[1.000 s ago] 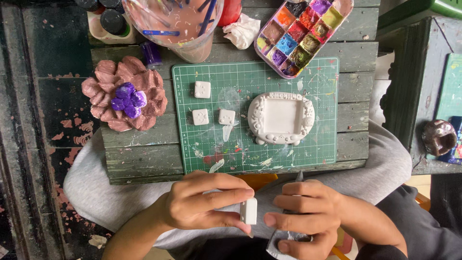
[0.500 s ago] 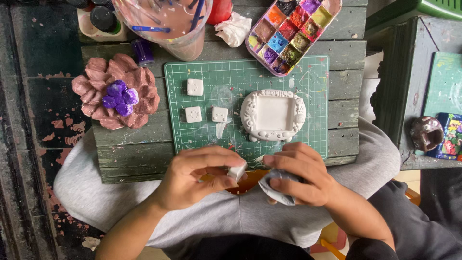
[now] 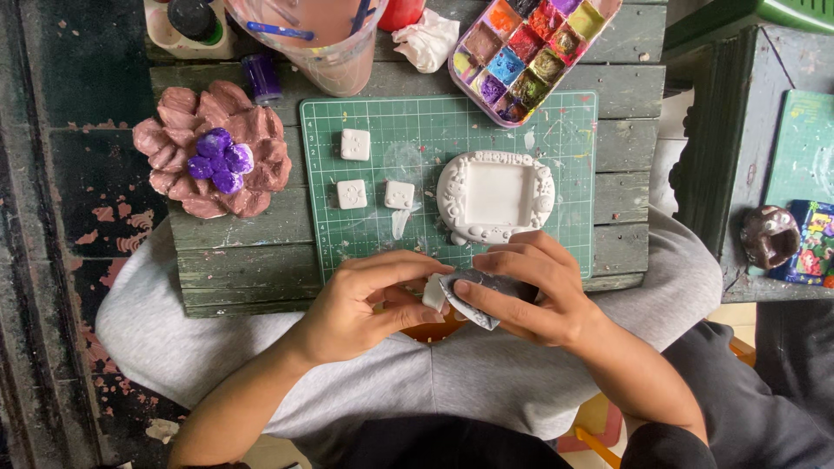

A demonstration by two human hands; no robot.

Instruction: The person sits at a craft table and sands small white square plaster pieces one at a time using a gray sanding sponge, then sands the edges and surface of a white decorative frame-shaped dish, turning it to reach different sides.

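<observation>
My left hand [image 3: 369, 300] pinches a small white clay tile [image 3: 433, 291] at the near edge of the green cutting mat [image 3: 556, 148]. My right hand [image 3: 530, 291] presses a folded grey piece of sandpaper [image 3: 482, 291] against that tile. On the mat lie three more small white square tiles [image 3: 354, 144] and a white clay frame [image 3: 495, 195] with a bumpy rim, just beyond my right fingers. Both hands hover over my lap in grey trousers.
A pink clay flower with a purple centre [image 3: 213, 161] sits left of the mat. At the back stand a paint palette [image 3: 530, 52], a plastic water cup with brushes [image 3: 321, 39], a crumpled tissue [image 3: 426, 39] and a small purple bottle [image 3: 261, 78]. A second table [image 3: 782, 156] stands right.
My hands rose from my lap toward the mat's near edge. The right hand now holds the grey sandpaper against the tile, which the left hand still pinches.
</observation>
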